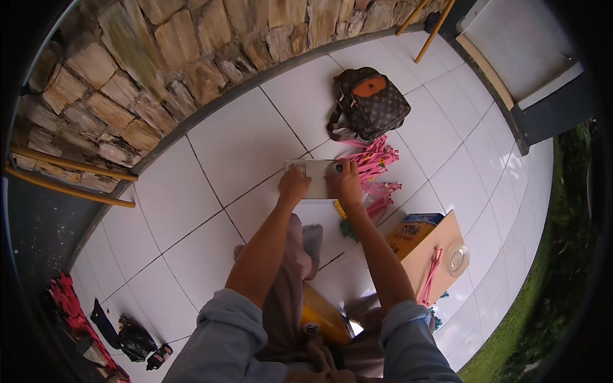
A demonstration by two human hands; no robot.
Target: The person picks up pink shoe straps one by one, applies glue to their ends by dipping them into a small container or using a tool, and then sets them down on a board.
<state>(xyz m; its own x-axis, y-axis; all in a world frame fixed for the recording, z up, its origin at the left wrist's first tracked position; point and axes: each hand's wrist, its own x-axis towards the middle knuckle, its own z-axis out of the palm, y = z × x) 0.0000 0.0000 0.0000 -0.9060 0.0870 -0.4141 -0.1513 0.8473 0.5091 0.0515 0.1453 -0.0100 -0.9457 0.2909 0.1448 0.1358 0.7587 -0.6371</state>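
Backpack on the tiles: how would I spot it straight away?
Find the stone wall, then the white tiled floor. Beyond the pink strands by the right hand sits the backpack, dark brown and patterned, set apart by its orange patch.

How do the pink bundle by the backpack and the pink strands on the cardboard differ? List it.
The pink bundle is thick; the pink strands are few. The bundle shows yellow and green spots; the strands look plain. The bundle lies near the right hand, the strands on the cardboard. Both are pink.
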